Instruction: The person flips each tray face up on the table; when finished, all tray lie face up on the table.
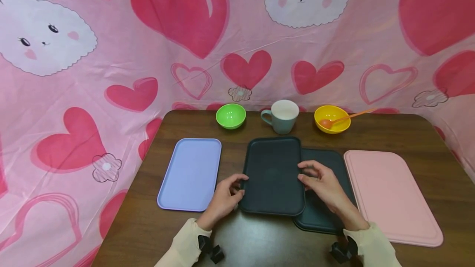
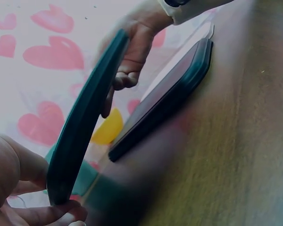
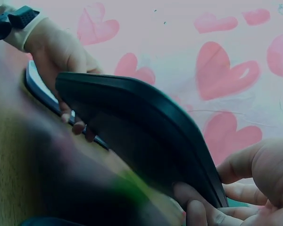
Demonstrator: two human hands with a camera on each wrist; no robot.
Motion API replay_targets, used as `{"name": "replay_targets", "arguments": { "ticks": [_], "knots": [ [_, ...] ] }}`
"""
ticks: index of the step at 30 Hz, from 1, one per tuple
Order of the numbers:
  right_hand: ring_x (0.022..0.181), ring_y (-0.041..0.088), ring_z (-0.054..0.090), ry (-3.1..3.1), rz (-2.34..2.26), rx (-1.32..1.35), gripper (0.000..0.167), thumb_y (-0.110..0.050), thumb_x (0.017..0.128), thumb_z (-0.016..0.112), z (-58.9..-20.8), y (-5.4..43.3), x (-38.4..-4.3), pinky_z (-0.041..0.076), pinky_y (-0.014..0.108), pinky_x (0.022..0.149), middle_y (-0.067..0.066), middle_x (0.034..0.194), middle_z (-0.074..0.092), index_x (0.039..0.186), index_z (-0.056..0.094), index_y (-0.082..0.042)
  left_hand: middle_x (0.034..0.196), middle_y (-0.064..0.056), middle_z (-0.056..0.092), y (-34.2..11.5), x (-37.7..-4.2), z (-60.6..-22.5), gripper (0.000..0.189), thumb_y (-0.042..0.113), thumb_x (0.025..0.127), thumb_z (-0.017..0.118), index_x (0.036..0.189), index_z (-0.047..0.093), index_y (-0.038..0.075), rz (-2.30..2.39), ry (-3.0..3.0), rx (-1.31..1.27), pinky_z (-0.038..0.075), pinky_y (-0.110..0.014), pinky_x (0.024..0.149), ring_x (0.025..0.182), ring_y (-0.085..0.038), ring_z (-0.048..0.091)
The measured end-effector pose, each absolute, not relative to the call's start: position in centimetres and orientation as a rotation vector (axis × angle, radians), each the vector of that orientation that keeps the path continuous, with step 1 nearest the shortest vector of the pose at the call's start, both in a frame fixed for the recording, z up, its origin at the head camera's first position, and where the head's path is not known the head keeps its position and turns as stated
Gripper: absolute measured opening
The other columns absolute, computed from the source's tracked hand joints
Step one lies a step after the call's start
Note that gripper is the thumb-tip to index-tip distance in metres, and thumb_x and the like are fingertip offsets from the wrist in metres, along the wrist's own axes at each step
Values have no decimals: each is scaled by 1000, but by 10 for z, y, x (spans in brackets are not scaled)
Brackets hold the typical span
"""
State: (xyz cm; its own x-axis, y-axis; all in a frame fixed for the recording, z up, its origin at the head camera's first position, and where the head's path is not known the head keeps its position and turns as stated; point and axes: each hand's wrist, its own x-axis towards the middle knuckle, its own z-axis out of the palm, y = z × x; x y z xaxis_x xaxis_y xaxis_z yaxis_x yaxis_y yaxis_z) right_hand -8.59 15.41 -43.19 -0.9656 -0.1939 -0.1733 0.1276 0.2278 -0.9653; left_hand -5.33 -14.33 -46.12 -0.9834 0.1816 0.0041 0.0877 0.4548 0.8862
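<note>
Both hands hold a dark rectangular tray [image 1: 273, 176] by its opposite long sides. My left hand [image 1: 224, 197] pinches the left edge, fingers at the rim and thumb toward the underside. On the other side my right hand [image 1: 322, 182] grips the right edge between thumb and fingers. In both wrist views the held tray [image 2: 82, 122] is raised off the tabletop. A second dark tray [image 1: 323, 215] lies on the table below and to the right, partly hidden by the held one and my right hand.
A lavender tray [image 1: 190, 174] lies left on the wooden table [image 1: 256, 242], a pink tray [image 1: 393, 197] right. Along the back edge stand a green bowl [image 1: 231, 116], a grey-blue mug [image 1: 283, 118] and a yellow bowl [image 1: 339, 127] with an orange spoon [image 1: 350, 116]. A heart-patterned cloth [image 1: 178, 11] hangs behind.
</note>
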Motion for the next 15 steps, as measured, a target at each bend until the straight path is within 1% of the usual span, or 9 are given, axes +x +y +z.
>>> {"name": "replay_targets", "arguments": {
  "ticks": [4,8,12,15],
  "knots": [
    [80,2,67,2271,-1759,-61,41,-8,94,67,-436,152,-88,58,25,70,30,135,59,131,55,5,93,-14,68,-147,-51,-459,38,-9,84,66,117,68,10,1598,2655,272,50,-21,66,73,-10,58],
    [81,5,70,2332,-1678,-45,39,-9,94,66,-438,149,-90,58,24,71,29,133,61,130,57,2,100,-13,70,-150,-49,-458,39,-10,82,67,116,68,9,1598,2719,327,52,-24,73,81,-13,61],
    [81,7,71,2392,-1606,-36,37,-10,94,67,-438,143,-91,58,22,71,27,130,64,129,59,-1,99,-10,70,-153,-46,-456,39,-9,81,69,116,68,9,1572,2788,329,53,-25,73,79,-10,61],
    [79,7,71,2419,-1591,-51,36,-9,92,68,-439,138,-92,57,21,70,27,128,66,127,61,-2,100,-8,71,-156,-44,-456,38,-7,80,72,114,69,10,1544,2850,318,53,-27,74,78,-10,61]
  ]
}}
